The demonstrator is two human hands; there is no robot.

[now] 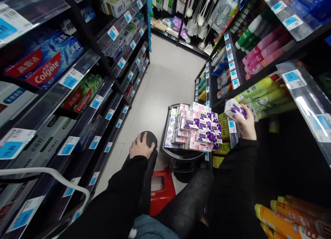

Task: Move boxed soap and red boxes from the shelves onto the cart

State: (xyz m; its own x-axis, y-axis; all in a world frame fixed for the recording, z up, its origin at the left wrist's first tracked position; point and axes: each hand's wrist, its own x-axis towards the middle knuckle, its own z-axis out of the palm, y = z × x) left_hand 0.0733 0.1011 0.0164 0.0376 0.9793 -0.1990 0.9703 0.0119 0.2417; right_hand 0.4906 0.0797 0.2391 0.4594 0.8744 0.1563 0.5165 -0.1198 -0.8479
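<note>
My left hand [141,147] rests over my bent knee, fingers spread and holding nothing. On the right, my right hand [247,125] grips a white and purple soap box [232,108] at the shelf front, beside yellow-green spray cans [261,94]. Between my knees and that shelf stands a black basket [162,142], heaped with boxed soaps. Purple LUX soap boxes [205,124] lie on its right side, pink soap boxes [182,118] further left. Yellow AXE packs [223,147] line a low shelf just right of the basket.
Toothpaste boxes [59,56] fill the left shelves, whose price-tag rails reach toward the aisle. A red stool [161,194] is below me. Orange bottles [287,215] lie at lower right. Tiled floor [165,73] runs to hanging utensils [201,15] at the back.
</note>
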